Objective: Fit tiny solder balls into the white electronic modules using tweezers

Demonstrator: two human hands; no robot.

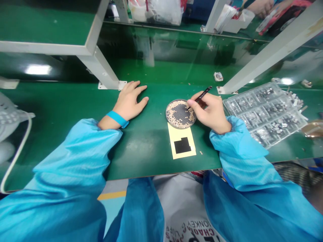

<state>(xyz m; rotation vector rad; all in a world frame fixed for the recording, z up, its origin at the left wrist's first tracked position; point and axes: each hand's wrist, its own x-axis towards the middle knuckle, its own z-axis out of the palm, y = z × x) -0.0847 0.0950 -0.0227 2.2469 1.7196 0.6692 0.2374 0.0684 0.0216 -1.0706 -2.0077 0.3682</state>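
Observation:
My right hand [210,111] is closed around black tweezers [204,93], whose tip points down into a round dish [181,114]. Small pale pieces lie around a dark, dotted middle in that dish. Under the dish's near edge, a yellow card [179,133] with a black shape [182,145] on it lies on the green table [141,151]. My left hand [130,101] rests on the table left of the dish, fingers spread and holding nothing, with a blue band [117,119] at its wrist.
A clear compartment box [264,112] of small parts sits at the right. White metal posts [107,70] rise behind both hands. A small white part [218,76] lies behind my right hand. A white cable [19,151] curves at far left. Another person's hands [262,7] show beyond the partition.

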